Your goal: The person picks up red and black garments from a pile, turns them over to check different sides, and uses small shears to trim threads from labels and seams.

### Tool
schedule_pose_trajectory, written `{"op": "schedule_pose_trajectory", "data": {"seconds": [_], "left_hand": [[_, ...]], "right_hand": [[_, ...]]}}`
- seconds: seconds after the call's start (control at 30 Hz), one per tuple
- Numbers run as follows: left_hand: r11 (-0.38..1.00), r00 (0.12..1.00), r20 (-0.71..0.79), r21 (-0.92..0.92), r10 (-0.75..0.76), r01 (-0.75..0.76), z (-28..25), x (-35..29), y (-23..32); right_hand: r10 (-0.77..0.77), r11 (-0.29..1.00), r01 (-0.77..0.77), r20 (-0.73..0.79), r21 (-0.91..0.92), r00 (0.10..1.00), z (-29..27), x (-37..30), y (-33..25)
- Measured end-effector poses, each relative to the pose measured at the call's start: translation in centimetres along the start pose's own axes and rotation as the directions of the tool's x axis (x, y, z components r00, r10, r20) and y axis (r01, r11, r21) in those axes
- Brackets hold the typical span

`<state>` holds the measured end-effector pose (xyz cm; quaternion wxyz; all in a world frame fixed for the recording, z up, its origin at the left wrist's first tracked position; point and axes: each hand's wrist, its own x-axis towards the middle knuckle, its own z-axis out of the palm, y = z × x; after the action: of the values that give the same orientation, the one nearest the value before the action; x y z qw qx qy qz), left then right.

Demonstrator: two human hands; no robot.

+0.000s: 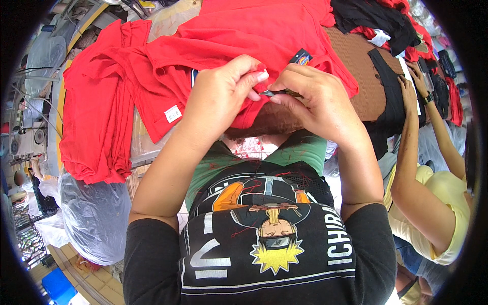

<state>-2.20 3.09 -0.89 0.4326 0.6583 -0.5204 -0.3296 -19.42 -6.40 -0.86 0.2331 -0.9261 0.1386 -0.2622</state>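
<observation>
A red garment (218, 38) lies spread over the work surface in front of me. My left hand (226, 86) is closed, pinching a bit of the garment's edge between thumb and fingers. Close beside it, my right hand (315, 96) wraps round a small dark cutting tool that looks like thread snips (268, 93). Its metal tip points left at the pinched cloth; most of the tool is hidden in my palm. Behind my right hand a dark hang tag (301, 57) rests on the garment. A white label (173, 114) is stuck on red cloth left of my left forearm.
Folded red garments (96, 112) hang over the table's left side. Brown textured cloth (356, 76) covers the right part, beside black garments (384, 101). At the right another person's hands (409, 91) rest on black cloth. A plastic-wrapped bundle (94, 218) stands low at the left.
</observation>
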Motion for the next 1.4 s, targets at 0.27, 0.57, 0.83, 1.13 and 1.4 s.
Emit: {"op": "schedule_pose_trajectory", "data": {"seconds": [0.27,0.57,0.83,1.13,1.4], "left_hand": [[0.737,0.776,0.004,0.308,0.631,-0.601,-3.4,-3.5,5.5],[0.824,0.836,0.207,0.164,0.509,-0.542,-1.0,-4.6,2.2],[0.861,0.914,0.005,0.333,0.406,-0.384,4.2,-2.1,-4.6],[0.949,0.943,-0.110,0.069,0.314,-0.307,0.2,-1.0,-2.7],[0.826,0.974,0.223,-0.541,-0.044,0.161,-0.8,-2.0,-1.4]], "right_hand": [[0.157,0.987,-0.159,-0.236,0.011,0.959,-2.7,-0.9,2.2],[0.232,0.973,-0.220,-0.288,0.073,0.929,-2.6,-1.3,2.1],[0.229,0.950,-0.218,-0.027,0.222,0.973,-0.8,-1.6,2.3],[0.437,0.591,-0.460,0.216,0.663,0.873,1.4,-1.0,3.0],[0.373,0.755,-0.266,-0.060,0.599,0.926,2.1,-0.6,3.5]]}}
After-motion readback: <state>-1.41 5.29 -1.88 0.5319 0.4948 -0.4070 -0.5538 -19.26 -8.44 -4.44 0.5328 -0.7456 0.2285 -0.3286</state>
